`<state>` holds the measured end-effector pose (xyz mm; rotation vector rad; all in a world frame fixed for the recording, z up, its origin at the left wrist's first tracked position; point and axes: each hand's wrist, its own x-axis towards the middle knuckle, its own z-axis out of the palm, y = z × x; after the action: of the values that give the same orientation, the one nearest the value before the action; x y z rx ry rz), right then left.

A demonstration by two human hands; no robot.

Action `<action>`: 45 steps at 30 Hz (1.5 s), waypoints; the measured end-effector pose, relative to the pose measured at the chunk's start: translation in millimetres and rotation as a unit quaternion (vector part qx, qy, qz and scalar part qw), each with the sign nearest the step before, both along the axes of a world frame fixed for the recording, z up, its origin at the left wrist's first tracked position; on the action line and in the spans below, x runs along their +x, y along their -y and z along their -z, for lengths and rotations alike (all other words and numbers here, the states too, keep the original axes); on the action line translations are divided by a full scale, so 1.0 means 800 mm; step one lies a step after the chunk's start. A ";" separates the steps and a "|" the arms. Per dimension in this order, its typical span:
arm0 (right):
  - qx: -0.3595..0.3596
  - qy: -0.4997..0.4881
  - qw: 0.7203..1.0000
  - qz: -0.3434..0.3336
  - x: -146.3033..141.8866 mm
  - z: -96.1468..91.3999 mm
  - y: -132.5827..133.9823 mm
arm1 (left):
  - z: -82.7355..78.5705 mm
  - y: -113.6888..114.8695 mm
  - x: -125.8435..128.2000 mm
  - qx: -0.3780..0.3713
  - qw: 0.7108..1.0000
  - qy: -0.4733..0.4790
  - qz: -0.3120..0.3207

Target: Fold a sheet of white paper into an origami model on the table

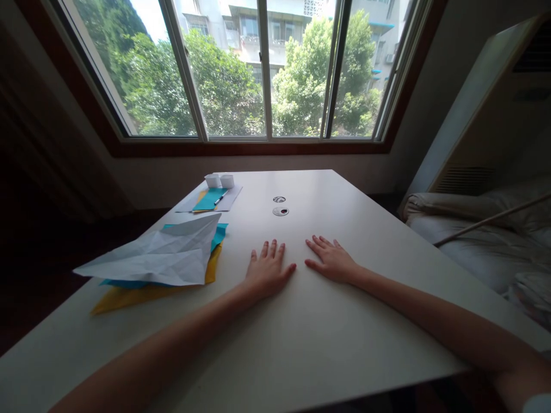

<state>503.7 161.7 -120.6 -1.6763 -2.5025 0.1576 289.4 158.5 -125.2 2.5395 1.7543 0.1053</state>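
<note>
Palm down on the white table [318, 338], my left hand [267, 268] has its fingers spread and holds nothing. My right hand [330, 259] also lies flat with fingers apart, a short gap to the right of it. Left of my left hand is a creased white sheet of paper [167, 252], its corner raised. Under it show blue paper [219, 234] and yellow paper [142, 297]. Two flat round pieces lie beyond my hands: one black-and-white disc [279, 199] and a nearer disc [280, 211] with a small dark and red mark.
At the table's far left, two small white containers [220, 181] stand behind a smaller blue sheet [210, 199] with a pen [221, 197] on it. A sofa [456, 221] with a long stick [491, 219] is on the right. A window [262, 74] is ahead.
</note>
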 end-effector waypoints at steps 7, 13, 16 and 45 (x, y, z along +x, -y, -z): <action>-0.003 0.002 1.000 0.004 -0.001 -0.002 0.001 | 0.001 0.000 0.001 0.007 1.000 -0.011 -0.002; -0.002 0.003 1.000 0.003 0.000 -0.002 0.002 | -0.002 0.001 0.002 0.009 1.000 -0.014 -0.004; -0.004 0.004 1.000 0.007 0.000 -0.003 0.002 | -0.003 0.002 0.002 0.012 1.000 -0.009 -0.003; -0.008 -0.004 1.000 0.010 0.000 -0.003 0.004 | -0.008 0.004 0.004 0.014 1.000 -0.020 -0.006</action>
<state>503.8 158.6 -118.3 -1.7019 -2.4838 0.1823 292.6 155.7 -118.8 2.5672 1.7957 0.0812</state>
